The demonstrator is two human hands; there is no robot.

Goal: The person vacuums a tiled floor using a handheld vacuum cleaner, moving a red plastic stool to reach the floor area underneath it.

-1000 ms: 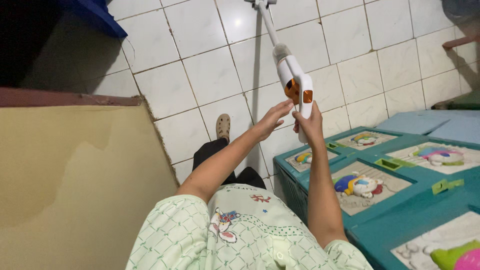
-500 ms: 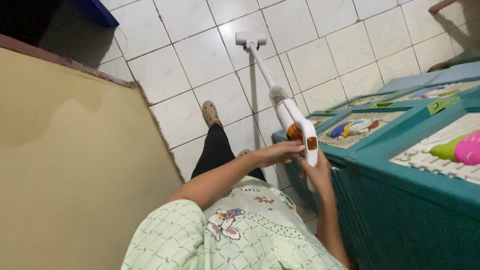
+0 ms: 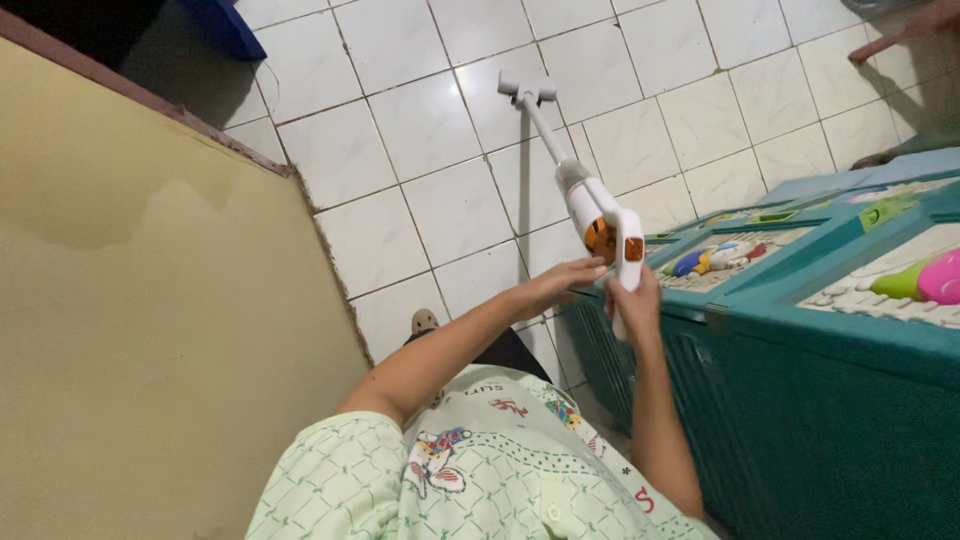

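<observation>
vacuum point(image 3: 600, 222): smooth glossy white plastic, orange accents
floor point(image 3: 430, 140): glazed shiny tiles
cabinet point(image 3: 830, 330): teal plastic
wall point(image 3: 150, 320): matt paint

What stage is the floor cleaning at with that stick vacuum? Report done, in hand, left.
Done: nothing can be confirmed; the white tiled floor looks alike all over, with no visible dirt or cleaned track.
In hand: the right hand grips the stick vacuum by its handle, the left hand touches its body, and the floor head rests on a tile ahead.
Left: cannot be judged; the tiles beside the teal cabinet show no difference.
</observation>
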